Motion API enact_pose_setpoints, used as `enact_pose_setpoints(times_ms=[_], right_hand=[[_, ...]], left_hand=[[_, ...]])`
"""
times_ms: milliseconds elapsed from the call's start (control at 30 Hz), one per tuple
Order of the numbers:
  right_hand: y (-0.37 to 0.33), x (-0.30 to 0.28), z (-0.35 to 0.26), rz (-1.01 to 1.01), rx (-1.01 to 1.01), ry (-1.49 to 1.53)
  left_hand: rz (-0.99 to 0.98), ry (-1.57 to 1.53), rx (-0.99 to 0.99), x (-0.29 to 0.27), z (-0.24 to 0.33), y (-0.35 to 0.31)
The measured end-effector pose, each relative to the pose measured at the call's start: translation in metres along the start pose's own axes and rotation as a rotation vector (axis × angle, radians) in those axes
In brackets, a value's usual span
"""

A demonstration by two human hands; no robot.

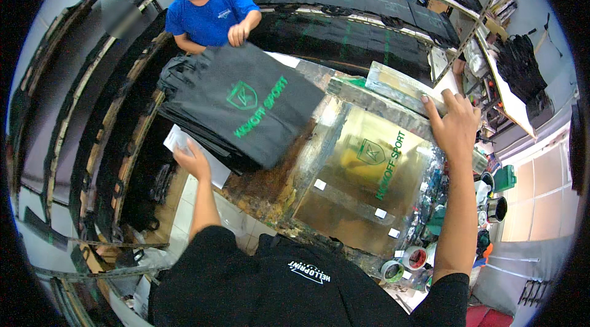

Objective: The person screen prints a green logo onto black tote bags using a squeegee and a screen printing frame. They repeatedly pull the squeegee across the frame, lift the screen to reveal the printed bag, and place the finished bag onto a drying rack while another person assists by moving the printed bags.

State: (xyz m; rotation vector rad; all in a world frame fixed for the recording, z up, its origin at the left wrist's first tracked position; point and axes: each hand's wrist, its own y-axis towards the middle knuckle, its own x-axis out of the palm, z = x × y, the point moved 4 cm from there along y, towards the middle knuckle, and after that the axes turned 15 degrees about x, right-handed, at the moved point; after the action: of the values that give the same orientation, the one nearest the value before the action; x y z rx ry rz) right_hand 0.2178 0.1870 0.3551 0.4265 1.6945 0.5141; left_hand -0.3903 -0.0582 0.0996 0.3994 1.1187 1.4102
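My right hand (453, 123) grips the far edge of a wooden-framed printing screen (362, 167) that carries a green emblem and lettering. My left hand (192, 160) holds a white sheet (178, 141) at the near edge of a stack of black bags (239, 112). The top black bag bears the same green print. Across the table a person in a blue shirt (212, 13) holds the far edge of that top bag with one hand (238, 34).
The paint-stained print table (264, 189) lies under the screen and bags. Tape rolls and ink tins (409, 262) sit at its right corner. Drying racks with black bags (356, 19) run behind and to the left. A white tiled floor (203, 210) shows below.
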Motion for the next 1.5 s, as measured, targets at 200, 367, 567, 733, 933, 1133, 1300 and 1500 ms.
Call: enact_pose_setpoints(times_ms=[200,367,567,733,933,1133,1300,1500], right_hand=[[-0.002,0.002,-0.007,0.022,-0.01,0.018],[-0.004,0.001,-0.005,0.037,-0.018,0.019],[-0.003,-0.003,-0.011,0.033,-0.018,0.042],[-0.01,-0.002,-0.008,0.033,-0.005,0.056],[-0.015,0.002,-0.005,0.033,-0.01,0.063],[-0.019,0.001,-0.002,0.058,-0.008,0.092],[-0.018,0.0,-0.003,0.075,-0.017,0.121],[-0.014,0.001,-0.002,0.084,-0.03,0.083]], left_hand=[[-0.705,-0.273,-0.003,-0.044,0.061,-0.133],[-0.51,-0.265,0.736,-0.014,0.172,-0.039],[-1.012,0.138,0.643,0.051,0.138,-0.049],[-1.091,0.178,0.769,0.048,0.144,-0.055],[-1.24,0.245,0.822,0.043,0.146,-0.055],[-1.05,0.009,0.606,0.036,0.159,-0.034],[-1.006,0.036,0.626,0.051,0.156,-0.017],[-1.121,-0.023,0.84,0.062,0.17,0.011]])
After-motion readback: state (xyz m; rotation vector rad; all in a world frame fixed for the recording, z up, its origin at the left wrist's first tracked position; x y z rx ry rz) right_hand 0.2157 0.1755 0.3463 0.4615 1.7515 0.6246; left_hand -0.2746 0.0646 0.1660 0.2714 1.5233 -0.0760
